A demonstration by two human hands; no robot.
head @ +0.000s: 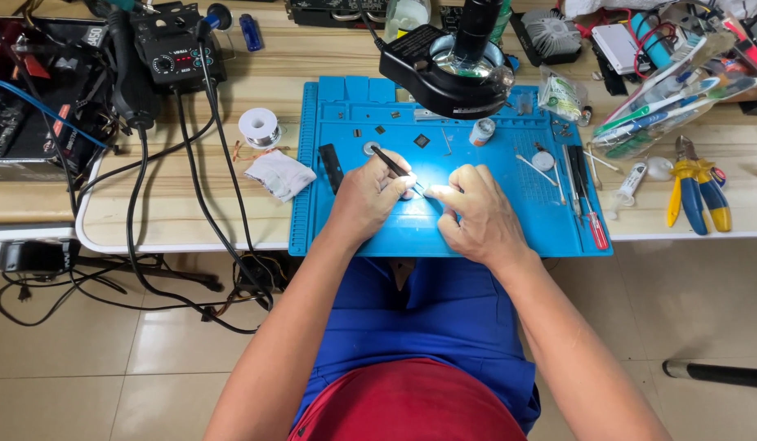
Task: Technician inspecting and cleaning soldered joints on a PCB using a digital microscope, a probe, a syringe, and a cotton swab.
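Left hand (363,198) gripping thin black tweezers (392,164), right hand (474,206) pinching something small, glare-hidden, ridged blue mat (509,220)

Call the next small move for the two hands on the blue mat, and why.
Probably ease the black tweezers tip down onto the small part pinched at the right hand fingertips. The left hand holds the tool angled toward that spot, both hands meet under the lit magnifier lamp on the blue mat, and glare hides the part itself.

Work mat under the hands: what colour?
Blue. The work mat shows best in the head view, the only one, under both hands.
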